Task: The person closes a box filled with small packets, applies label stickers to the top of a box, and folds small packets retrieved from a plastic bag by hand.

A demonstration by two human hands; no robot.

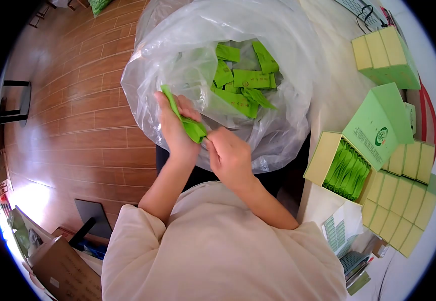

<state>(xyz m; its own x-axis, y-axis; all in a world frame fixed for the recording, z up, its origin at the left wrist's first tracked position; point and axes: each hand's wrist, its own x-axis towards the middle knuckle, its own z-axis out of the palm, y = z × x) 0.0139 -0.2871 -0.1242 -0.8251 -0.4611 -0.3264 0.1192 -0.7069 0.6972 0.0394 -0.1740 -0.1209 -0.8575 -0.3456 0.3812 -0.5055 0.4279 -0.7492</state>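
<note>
A slim, bright green packet (194, 129) lies slantwise across the palm of my left hand (176, 131), whose fingers curl round it. My right hand (229, 154) is closed in a pinch at the packet's lower end. Beyond both hands, a large clear plastic bag (172, 50) gapes open, and several similar green packets (250, 79) with small printing lie inside it. To the right stands a pale green box (322, 159) with its lid (378, 131) raised. Tightly packed green packets (347, 170) stand in rows within that box.
Closed pale green boxes (396, 203) are stacked at the right, with another group (384, 52) farther back on the white table. A printed sheet (339, 228) lies by the open box. Lower left are a cardboard box (65, 271) and wooden floor (105, 130).
</note>
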